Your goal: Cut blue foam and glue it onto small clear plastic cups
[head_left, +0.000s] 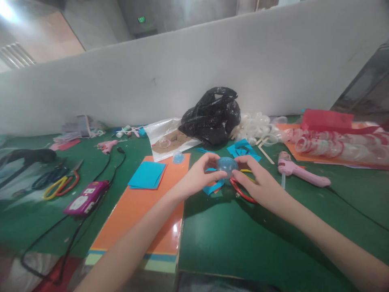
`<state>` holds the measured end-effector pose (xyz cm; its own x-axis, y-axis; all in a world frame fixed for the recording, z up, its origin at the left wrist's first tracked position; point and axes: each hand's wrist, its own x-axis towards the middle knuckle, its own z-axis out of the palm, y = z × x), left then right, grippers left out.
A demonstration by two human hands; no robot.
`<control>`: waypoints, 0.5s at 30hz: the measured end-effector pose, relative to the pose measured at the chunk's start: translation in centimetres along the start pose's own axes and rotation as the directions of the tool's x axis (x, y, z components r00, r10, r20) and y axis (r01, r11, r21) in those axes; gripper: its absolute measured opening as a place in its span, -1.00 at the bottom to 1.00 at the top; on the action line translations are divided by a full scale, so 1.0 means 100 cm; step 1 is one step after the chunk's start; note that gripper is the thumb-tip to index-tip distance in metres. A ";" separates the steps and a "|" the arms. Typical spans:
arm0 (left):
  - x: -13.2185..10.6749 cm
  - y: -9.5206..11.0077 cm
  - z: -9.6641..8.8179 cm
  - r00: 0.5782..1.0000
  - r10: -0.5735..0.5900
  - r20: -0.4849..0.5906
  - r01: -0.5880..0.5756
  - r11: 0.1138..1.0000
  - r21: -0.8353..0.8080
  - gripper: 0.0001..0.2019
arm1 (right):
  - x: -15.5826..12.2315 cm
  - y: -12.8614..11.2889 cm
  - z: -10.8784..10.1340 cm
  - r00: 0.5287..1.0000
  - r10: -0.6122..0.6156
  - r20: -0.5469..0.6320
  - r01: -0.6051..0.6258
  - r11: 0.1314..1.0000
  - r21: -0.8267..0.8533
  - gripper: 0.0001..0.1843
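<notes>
Between both hands, above the green table, is a small clear plastic cup (227, 165) with a bluish tint. My left hand (205, 174) pinches its left side, thumb low and fingers at the rim. On the opposite side, my right hand (252, 176) grips it the same way. Under my right hand lie scissors with red and yellow handles (243, 194), partly hidden. Cut blue sheet pieces (214, 187) rest just below the cup. Behind my right hand sits another blue sheet (243, 150) with a hole cut in it.
Blue squares (147, 175) and a small blue cup (178, 157) lie on orange sheets (158, 219). A pink glue gun (300, 170) stands right, near stacked clear cups (337, 146). A black plastic bag (212, 117) is at the back. A purple power strip (87, 198) and scissors (63, 184) lie left.
</notes>
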<state>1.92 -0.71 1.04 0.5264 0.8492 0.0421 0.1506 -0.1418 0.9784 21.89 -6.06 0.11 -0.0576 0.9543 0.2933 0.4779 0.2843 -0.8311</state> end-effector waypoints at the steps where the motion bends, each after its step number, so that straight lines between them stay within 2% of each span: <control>1: 0.000 0.000 0.000 1.000 0.000 -0.002 0.000 1.000 -0.004 -0.63 | 0.001 0.000 -0.001 1.000 -0.002 -0.002 0.002 1.000 -0.001 -0.77; 8: -0.001 0.002 0.000 1.000 -0.020 0.010 0.020 0.999 -0.033 -0.60 | 0.004 0.000 -0.004 0.998 -0.038 -0.047 0.038 0.999 0.011 -0.80; 15: -0.004 0.008 0.001 0.999 0.001 0.034 -0.001 1.000 -0.003 -0.60 | 0.005 -0.001 -0.007 0.999 -0.007 -0.047 0.007 1.000 0.005 -0.81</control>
<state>1.91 -1.16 1.75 0.5549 0.8311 0.0359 0.1480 -0.1410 0.9789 22.41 -5.63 0.67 -0.0199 0.9470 0.3207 0.4735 0.2915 -0.8312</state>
